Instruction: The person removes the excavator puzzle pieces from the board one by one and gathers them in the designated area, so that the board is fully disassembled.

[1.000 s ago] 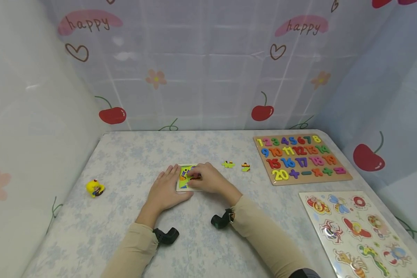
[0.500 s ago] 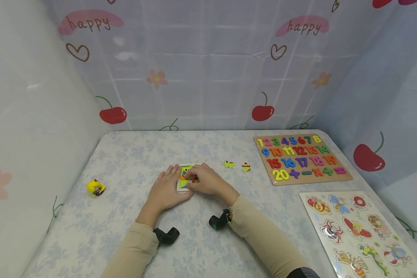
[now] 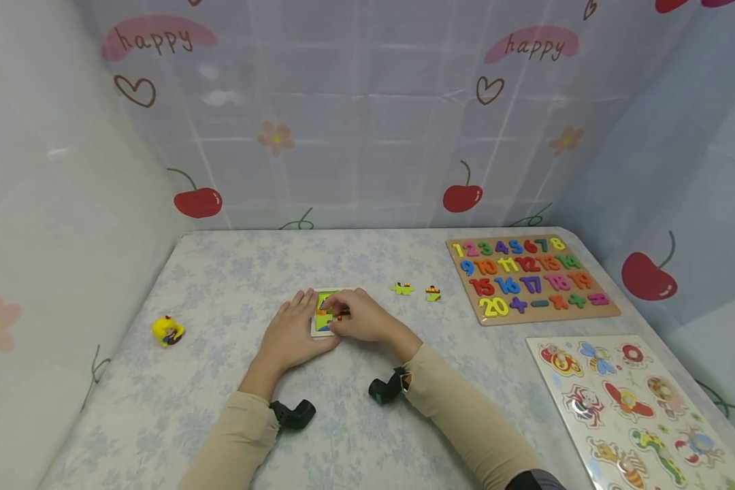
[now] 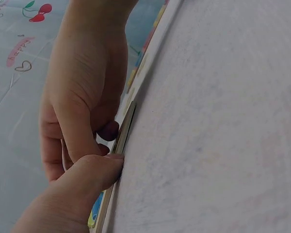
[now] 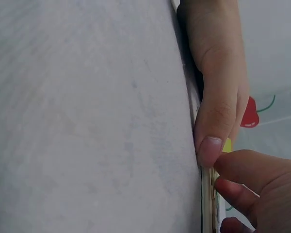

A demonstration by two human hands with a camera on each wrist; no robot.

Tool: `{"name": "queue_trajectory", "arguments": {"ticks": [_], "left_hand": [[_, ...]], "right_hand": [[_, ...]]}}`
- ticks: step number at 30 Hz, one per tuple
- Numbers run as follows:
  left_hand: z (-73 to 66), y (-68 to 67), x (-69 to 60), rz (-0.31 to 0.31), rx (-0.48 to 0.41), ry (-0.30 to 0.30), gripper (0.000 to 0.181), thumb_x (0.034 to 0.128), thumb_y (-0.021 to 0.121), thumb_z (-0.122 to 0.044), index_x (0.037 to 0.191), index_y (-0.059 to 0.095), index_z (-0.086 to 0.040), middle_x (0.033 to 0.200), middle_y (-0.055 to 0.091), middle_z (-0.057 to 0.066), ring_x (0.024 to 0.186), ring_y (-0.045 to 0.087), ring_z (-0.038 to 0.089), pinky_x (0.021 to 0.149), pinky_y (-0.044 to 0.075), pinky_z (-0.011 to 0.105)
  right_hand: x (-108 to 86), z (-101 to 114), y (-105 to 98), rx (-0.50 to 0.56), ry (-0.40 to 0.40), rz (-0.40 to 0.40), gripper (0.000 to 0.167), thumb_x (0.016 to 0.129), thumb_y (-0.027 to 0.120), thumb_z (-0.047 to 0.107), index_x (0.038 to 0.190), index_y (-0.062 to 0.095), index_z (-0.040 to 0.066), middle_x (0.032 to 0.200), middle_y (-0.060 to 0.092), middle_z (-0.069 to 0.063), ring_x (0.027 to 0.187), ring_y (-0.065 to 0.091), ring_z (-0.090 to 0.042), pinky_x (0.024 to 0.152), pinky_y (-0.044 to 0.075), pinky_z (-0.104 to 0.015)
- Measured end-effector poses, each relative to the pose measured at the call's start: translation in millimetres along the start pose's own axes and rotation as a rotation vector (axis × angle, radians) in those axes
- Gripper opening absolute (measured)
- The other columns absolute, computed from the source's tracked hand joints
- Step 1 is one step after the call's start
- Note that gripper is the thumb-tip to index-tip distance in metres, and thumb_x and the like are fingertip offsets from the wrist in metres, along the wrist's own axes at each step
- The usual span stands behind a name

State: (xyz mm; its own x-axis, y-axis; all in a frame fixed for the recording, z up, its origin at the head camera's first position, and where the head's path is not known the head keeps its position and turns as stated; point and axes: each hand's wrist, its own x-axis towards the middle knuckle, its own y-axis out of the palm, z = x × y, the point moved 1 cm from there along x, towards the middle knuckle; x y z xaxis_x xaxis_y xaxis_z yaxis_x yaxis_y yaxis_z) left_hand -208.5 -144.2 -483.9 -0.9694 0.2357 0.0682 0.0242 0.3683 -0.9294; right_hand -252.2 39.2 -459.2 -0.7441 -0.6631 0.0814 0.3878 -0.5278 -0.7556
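Observation:
A small puzzle board with a pale rim and a green, orange and blue picture lies mid-table, largely covered by the hands. Along its left side lies the left hand, fingers straight, thumb by its near edge; the left wrist view shows that thumb against the edge. Over the board's right part the right hand is bent, its thumb and fingers round a small brown and red piece at the surface. Most of this piece is hidden. Two loose yellow-green pieces, one left and one right, lie right of the board.
A yellow toy figure stands at the left. At the back right is a number board with coloured numerals; nearer, at the right edge, lies a white board with insect pictures. Patterned curtains surround the table.
The right hand has shifted slightly left over the board, fingers still bent. The purple-blue patch seen at the board's upper left no longer shows. The left hand has stayed in place.

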Motion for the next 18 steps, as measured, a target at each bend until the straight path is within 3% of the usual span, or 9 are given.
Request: {"name": "queue_trajectory", "arguments": {"ticks": [7, 18], "left_hand": [[1.2, -0.9, 0.1, 0.005, -0.009, 0.002, 0.109, 0.0798, 0.055, -0.079, 0.158, 0.025, -0.009, 0.165, 0.025, 0.008, 0.154, 0.02, 0.027, 0.125, 0.019, 0.051], [1.9, 0.3, 0.0, 0.013, -0.015, -0.002, 0.109, 0.0797, 0.054, -0.079, 0.158, 0.023, -0.01, 0.165, 0.023, 0.007, 0.155, 0.018, 0.026, 0.125, 0.018, 0.05]], "right_hand": [[0.1, 4.0, 0.5, 0.169, 0.023, 0.039, 0.029, 0.089, 0.071, 0.009, 0.117, 0.061, 0.014, 0.086, 0.067, 0.0, 0.072, 0.058, -0.009, 0.069, 0.049, -0.023], [-4.7, 4.6, -4.5, 0.225, 0.068, 0.005, 0.028, 0.091, 0.071, 0.013, 0.116, 0.06, 0.016, 0.083, 0.066, 0.0, 0.069, 0.057, -0.01, 0.065, 0.048, -0.024]]}}
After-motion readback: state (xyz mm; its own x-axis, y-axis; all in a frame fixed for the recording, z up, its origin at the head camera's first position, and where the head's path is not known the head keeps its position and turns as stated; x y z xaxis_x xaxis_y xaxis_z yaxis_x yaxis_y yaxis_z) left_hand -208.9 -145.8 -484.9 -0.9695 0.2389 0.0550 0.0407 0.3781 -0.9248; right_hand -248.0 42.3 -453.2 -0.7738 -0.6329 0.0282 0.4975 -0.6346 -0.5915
